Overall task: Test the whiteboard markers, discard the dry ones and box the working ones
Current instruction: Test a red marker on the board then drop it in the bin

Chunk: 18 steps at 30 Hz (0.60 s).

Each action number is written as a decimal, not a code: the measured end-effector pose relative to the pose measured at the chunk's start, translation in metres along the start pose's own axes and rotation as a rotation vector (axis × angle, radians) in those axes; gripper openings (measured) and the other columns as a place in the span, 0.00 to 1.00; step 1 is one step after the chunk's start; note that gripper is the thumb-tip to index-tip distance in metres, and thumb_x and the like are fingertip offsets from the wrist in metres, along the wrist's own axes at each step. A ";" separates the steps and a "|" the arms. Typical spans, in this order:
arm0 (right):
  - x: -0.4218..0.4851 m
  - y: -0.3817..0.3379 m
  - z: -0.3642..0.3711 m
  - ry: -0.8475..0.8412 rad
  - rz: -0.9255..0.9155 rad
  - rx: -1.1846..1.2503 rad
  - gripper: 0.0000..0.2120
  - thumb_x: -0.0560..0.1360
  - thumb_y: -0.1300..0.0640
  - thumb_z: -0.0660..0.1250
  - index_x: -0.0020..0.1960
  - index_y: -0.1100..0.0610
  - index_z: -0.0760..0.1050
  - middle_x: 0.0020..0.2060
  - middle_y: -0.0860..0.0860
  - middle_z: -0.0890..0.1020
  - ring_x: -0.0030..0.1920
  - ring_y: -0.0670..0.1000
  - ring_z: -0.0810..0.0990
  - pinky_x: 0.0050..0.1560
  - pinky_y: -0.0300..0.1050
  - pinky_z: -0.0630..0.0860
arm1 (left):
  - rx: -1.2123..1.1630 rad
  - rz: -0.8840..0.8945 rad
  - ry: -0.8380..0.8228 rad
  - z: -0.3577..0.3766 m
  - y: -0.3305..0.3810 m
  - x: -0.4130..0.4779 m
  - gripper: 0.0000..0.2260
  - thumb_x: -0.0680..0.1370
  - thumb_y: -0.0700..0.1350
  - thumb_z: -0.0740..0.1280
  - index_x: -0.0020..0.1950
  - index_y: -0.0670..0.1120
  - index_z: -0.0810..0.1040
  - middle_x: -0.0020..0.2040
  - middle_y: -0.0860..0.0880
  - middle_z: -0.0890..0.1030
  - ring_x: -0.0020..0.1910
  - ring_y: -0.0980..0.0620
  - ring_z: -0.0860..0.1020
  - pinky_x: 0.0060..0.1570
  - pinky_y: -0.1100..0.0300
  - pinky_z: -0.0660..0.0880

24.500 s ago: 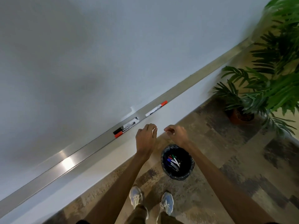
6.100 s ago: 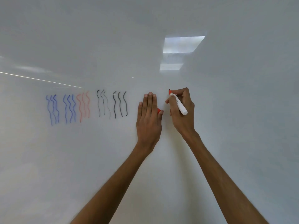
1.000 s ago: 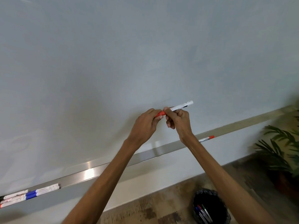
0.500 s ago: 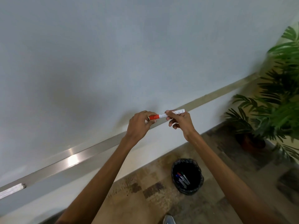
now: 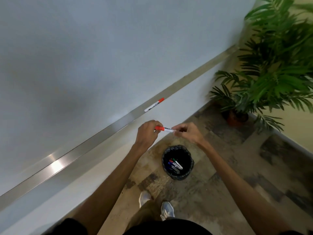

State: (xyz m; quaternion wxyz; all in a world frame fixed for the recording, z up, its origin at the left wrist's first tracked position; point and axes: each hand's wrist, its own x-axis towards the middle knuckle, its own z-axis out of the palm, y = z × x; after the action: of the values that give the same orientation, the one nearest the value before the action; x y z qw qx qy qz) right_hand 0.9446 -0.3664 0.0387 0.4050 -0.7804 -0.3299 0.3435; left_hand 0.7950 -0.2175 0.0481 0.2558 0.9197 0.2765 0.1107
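Holding a thin white whiteboard marker with a red cap (image 5: 165, 129) out in front, one end in each hand. Pinching the red cap end in the curled fingers of the left hand (image 5: 147, 133). Pinching the white back end with the fingertips of the right hand (image 5: 188, 133). Probably gripped at both ends to push the cap on tight or pull it off; hard to tell which. Up in the air, right between the hands, touching nothing else. Lying almost flat, long side going straight from one hand to the other, red cap pointing at the left hand, white tail at the right hand. Hanging above a round black bin (image 5: 177, 176) down below the hands, near the feet, with a few old markers (image 5: 175, 165) inside, so maybe about to be dropped in as a dry one. Farther out past the hands, resting on the long shiny metal ledge (image 5: 67, 158): a second white marker with a red cap (image 5: 154, 104), likely waiting for its test.
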 end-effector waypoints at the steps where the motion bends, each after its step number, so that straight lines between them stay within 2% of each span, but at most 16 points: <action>1: 0.000 0.010 0.001 0.004 0.001 -0.074 0.09 0.74 0.59 0.73 0.53 0.53 0.85 0.38 0.48 0.85 0.35 0.43 0.78 0.38 0.39 0.73 | 0.018 0.011 -0.033 0.009 0.003 0.003 0.08 0.76 0.40 0.70 0.51 0.50 0.84 0.47 0.52 0.84 0.46 0.51 0.79 0.41 0.59 0.71; 4: -0.001 0.035 0.007 0.027 0.040 -0.228 0.08 0.74 0.59 0.71 0.53 0.52 0.84 0.40 0.47 0.85 0.40 0.45 0.80 0.43 0.41 0.75 | 0.047 0.035 -0.136 0.038 0.009 0.010 0.09 0.75 0.38 0.68 0.51 0.49 0.84 0.47 0.51 0.83 0.47 0.50 0.78 0.41 0.60 0.66; 7: 0.000 0.054 0.010 0.047 0.125 -0.274 0.07 0.75 0.57 0.70 0.52 0.51 0.84 0.42 0.50 0.85 0.45 0.50 0.82 0.45 0.45 0.77 | 0.040 0.052 -0.214 0.065 0.008 0.017 0.10 0.74 0.37 0.68 0.51 0.49 0.83 0.48 0.49 0.83 0.49 0.47 0.79 0.42 0.57 0.70; 10: 0.004 0.068 0.009 0.094 0.194 -0.275 0.09 0.75 0.59 0.71 0.54 0.52 0.84 0.44 0.49 0.85 0.47 0.48 0.82 0.43 0.38 0.70 | 0.033 0.063 -0.272 0.085 0.004 0.025 0.12 0.74 0.36 0.67 0.53 0.48 0.82 0.49 0.48 0.82 0.49 0.46 0.79 0.44 0.55 0.72; 14: 0.014 0.082 0.011 0.101 0.293 -0.285 0.11 0.75 0.60 0.70 0.56 0.53 0.84 0.48 0.51 0.86 0.50 0.50 0.82 0.43 0.36 0.67 | -0.035 0.075 -0.336 0.107 -0.005 0.035 0.10 0.76 0.34 0.65 0.52 0.45 0.82 0.48 0.45 0.82 0.47 0.45 0.79 0.40 0.62 0.64; 16: 0.020 0.090 0.013 0.101 0.329 -0.275 0.12 0.75 0.61 0.70 0.57 0.54 0.83 0.49 0.52 0.86 0.49 0.49 0.81 0.41 0.33 0.66 | -0.050 0.066 -0.375 0.115 -0.010 0.042 0.10 0.77 0.34 0.65 0.52 0.44 0.81 0.49 0.44 0.82 0.47 0.43 0.79 0.41 0.57 0.69; 18: 0.025 0.097 0.016 0.102 0.373 -0.261 0.15 0.74 0.59 0.71 0.61 0.56 0.81 0.53 0.53 0.85 0.52 0.50 0.81 0.45 0.35 0.68 | -0.035 0.055 -0.396 0.122 -0.015 0.048 0.13 0.75 0.33 0.64 0.57 0.44 0.80 0.53 0.42 0.81 0.52 0.42 0.79 0.49 0.51 0.74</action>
State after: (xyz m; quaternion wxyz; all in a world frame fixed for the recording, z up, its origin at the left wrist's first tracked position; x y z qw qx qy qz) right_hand 0.9685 -0.3840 -0.0583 0.2463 -0.8901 -0.2006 0.3270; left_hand 0.8695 -0.2298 -0.0596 0.3179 0.9261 0.1939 -0.0607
